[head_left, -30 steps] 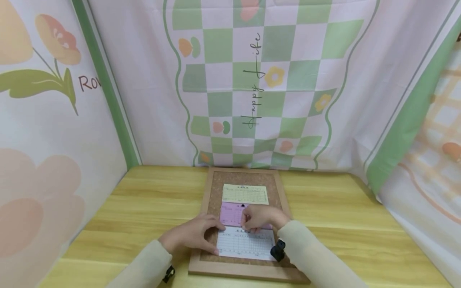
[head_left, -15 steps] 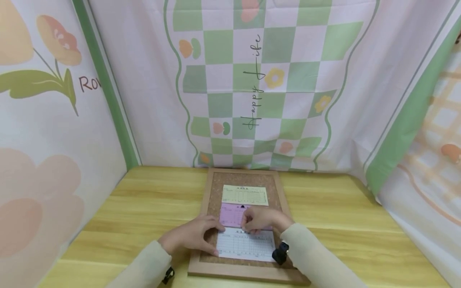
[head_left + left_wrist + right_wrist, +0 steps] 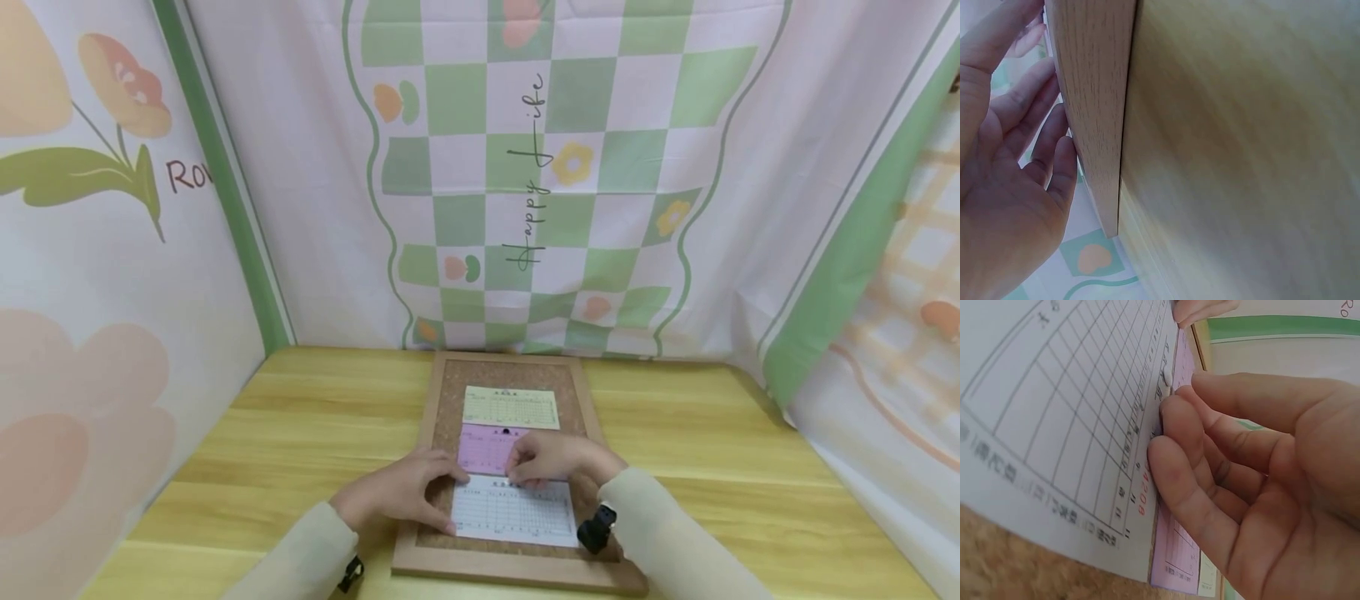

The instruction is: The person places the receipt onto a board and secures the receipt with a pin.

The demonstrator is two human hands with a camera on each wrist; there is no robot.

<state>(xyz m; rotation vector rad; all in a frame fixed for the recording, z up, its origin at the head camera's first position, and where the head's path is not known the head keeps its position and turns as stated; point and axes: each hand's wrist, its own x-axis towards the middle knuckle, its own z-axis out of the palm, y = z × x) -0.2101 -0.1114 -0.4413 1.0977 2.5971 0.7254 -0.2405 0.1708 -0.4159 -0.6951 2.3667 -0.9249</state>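
Cork fills the wooden-framed pin board (image 3: 576,392) lying flat on the pale yellow wooden table (image 3: 300,417), in the lower middle of the head view. Three printed slips run down it in a column: a yellow form slip (image 3: 511,407) uppermost, a pink form slip (image 3: 483,448) under it, and a white gridded form sheet (image 3: 513,512) lowest, nearest the bottom of the frame.

My left hand (image 3: 397,492) lies at the board's left frame rail, fingers fairly straight and spread, fingertips touching the left edge of the white sheet. In the left wrist view those fingers (image 3: 1054,131) rest against the light wood rail (image 3: 1094,106), gripping nothing.

My right hand (image 3: 551,458) sits over the top edge of the white sheet where it meets the pink slip. In the right wrist view the fingers (image 3: 1175,456) are bent and press down on the sheet's top margin, just below a small white pin head (image 3: 1167,376) stuck through the paper. Whether the thumb pinches anything I cannot tell; the hand seems to press rather than hold.

Behind the table, filling the upper frame, hangs a green-and-white checked cloth backdrop (image 3: 570,167) with flower prints.
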